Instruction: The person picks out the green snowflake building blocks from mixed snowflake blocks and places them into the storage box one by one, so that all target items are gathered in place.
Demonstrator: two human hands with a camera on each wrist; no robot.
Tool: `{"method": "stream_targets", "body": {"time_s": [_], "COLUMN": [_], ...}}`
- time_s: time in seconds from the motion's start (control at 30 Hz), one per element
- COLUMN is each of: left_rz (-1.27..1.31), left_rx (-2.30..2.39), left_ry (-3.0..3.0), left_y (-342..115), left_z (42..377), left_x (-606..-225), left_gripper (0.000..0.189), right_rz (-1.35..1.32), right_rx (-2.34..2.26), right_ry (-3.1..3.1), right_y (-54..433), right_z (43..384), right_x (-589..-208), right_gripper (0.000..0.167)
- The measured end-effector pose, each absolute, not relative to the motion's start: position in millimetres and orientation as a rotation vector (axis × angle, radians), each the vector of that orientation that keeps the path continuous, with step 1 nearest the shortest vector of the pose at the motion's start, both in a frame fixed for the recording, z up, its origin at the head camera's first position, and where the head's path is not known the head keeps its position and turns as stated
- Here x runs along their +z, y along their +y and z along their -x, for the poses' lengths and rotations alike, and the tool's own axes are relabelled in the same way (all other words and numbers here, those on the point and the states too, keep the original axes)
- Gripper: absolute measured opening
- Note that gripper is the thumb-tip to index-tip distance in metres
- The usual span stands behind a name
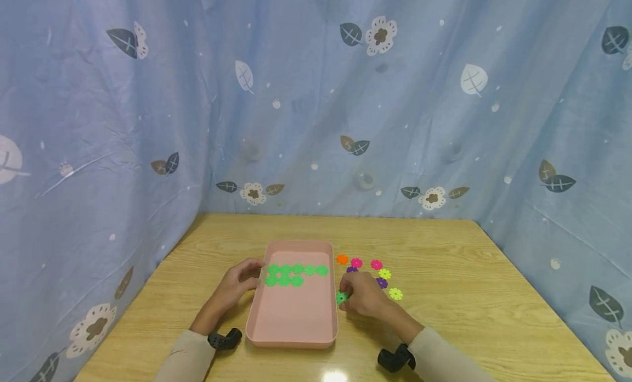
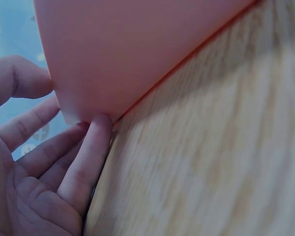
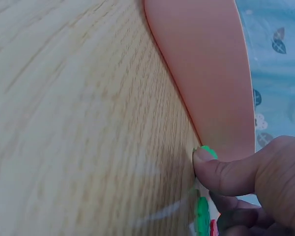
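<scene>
A pink rectangular tray (image 1: 296, 327) lies on the wooden table. Several green flower-shaped plastic discs (image 1: 298, 269) sit inside it, in two rows near its far end. My left hand (image 1: 237, 283) rests against the tray's left side; in the left wrist view its fingertips (image 2: 102, 120) touch the outer wall low down, near the table. Beside the tray's right wall, my right hand (image 1: 364, 295) pinches a green flower-shaped disc (image 1: 342, 298) between thumb and finger. The right wrist view shows this disc (image 3: 209, 151) at the thumb tip, close to the wall.
Right of the tray lie loose discs: an orange one (image 1: 342, 259), pink ones (image 1: 376, 264), purple ones (image 1: 382, 282) and yellow ones (image 1: 395, 293). My right hand partly covers this group. A blue patterned curtain (image 1: 316, 96) hangs behind the table and along its sides.
</scene>
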State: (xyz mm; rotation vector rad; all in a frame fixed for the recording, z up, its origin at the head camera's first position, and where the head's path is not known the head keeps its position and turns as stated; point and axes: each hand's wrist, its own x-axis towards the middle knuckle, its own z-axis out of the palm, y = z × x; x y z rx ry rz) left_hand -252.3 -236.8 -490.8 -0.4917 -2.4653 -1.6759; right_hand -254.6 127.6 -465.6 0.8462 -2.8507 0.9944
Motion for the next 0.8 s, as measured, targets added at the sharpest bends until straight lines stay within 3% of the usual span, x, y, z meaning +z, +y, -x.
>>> {"method": "stream_targets", "body": {"time_s": [0.5, 0.8], "left_rz": [0.516, 0.517], "left_rx": [-1.696, -1.705], "left_ry": [-2.457, -2.461], "left_y": [-236, -237], "left_z": [251, 251], "left_x": [-489, -490], "left_gripper": [0.042, 0.042], "right_rz": [-0.809, -0.667], "right_rx": [1.461, 1.688], "right_ry": [-2.696, -2.573], "right_y": [145, 140], "right_z": [257, 256], "right_x": [-476, -466], "right_gripper": [0.008, 0.020]}}
